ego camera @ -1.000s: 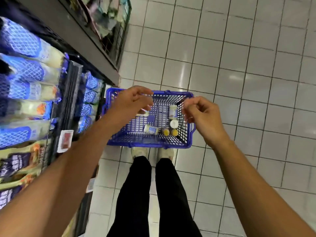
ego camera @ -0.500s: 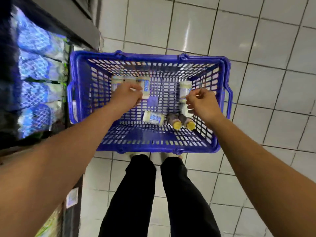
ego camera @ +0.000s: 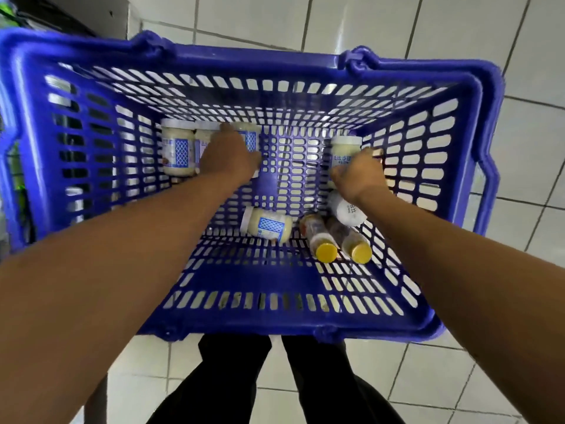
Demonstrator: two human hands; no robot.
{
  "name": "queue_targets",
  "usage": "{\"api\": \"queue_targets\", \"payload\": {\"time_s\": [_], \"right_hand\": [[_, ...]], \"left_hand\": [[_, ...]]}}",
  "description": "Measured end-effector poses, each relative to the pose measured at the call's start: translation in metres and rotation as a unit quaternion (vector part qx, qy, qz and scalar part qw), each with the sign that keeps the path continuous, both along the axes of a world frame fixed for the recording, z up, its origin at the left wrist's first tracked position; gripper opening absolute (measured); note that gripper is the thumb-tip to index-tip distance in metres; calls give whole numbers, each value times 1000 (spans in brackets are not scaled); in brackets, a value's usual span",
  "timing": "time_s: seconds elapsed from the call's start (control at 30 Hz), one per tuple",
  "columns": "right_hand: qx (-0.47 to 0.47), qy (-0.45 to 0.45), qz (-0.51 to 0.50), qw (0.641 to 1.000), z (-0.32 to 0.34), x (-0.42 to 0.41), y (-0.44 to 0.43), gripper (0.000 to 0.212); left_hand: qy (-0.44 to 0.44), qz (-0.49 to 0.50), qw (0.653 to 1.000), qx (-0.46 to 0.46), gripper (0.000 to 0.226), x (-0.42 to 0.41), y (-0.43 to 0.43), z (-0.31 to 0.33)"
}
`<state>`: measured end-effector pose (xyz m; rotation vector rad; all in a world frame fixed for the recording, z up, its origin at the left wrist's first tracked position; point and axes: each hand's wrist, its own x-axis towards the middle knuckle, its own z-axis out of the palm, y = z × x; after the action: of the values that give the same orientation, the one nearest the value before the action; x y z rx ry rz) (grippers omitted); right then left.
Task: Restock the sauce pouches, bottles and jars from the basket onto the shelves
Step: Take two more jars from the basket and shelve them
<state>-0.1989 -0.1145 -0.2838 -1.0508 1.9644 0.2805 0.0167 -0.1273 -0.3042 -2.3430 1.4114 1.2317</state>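
A blue plastic basket (ego camera: 253, 61) stands on the floor and fills the view. Three white-lidded mayonnaise jars (ego camera: 179, 151) stand in a row at its far left. My left hand (ego camera: 229, 156) reaches over them and grips one of the two right-hand jars; which one is hidden by the hand. My right hand (ego camera: 359, 174) grips another upright jar (ego camera: 345, 146) at the far right. A jar (ego camera: 267, 225) lies on its side in the middle. A further jar (ego camera: 347, 211) lies under my right wrist. Two yellow-capped bottles (ego camera: 324, 240) lie beside it.
The dark base of the shelf unit (ego camera: 70, 13) shows at the upper left behind the basket. White floor tiles (ego camera: 397, 32) surround the basket. My legs in black trousers (ego camera: 232, 381) stand right behind its near rim.
The view has dropped much closer to the basket. Both hands went from above the rim down to the jars on the basket floor and closed on them.
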Motion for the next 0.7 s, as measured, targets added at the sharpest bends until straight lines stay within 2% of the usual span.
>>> {"api": "queue_targets", "payload": {"time_s": [0.1, 0.3, 0.4, 0.57, 0.7], "right_hand": [[-10, 17, -5, 1000, -14, 6, -3, 66], [19, -7, -86, 996, -35, 9, -5, 74], [13, -15, -93, 995, -38, 9, -7, 76], [14, -49, -91, 995, -32, 0, -7, 72], [-21, -75, -79, 994, -17, -7, -3, 67]], "left_hand": [[-14, -4, 1000, -13, 74, -9, 2, -10], [32, 9, 999, 3, 93, -23, 4, -28], [51, 26, 998, 33, 106, -26, 1, -35], [71, 51, 995, 46, 93, -19, 2, -36], [90, 50, 993, 53, 88, -12, 11, -22]]}}
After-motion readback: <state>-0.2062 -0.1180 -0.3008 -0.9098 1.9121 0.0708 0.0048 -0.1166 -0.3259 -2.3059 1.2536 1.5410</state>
